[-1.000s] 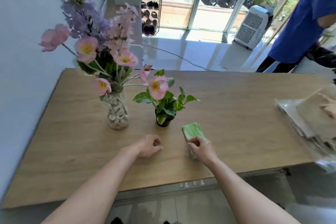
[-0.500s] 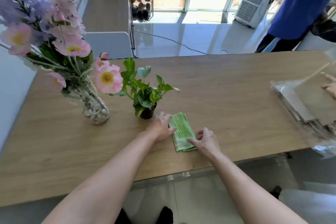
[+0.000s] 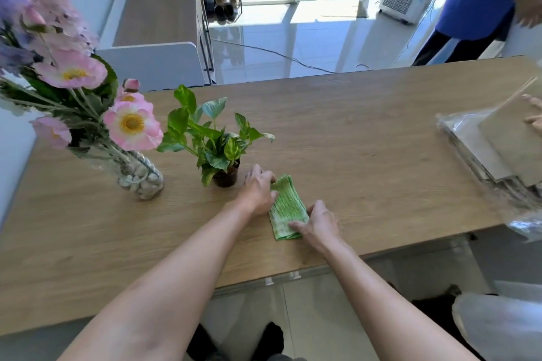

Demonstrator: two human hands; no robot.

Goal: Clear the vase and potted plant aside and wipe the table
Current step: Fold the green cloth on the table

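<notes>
A folded green cloth lies flat on a wooden table near its front edge. The left hand pinches the cloth's far left edge; the right hand pinches its near corner. A potted plant stands just left of the left hand, and a glass vase of pink flowers farther left.

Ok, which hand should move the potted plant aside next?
Probably the left hand: it rests at the cloth's left edge, right beside the plant. The right hand sits at the cloth's near corner, farther off, and would have to cross over.
</notes>
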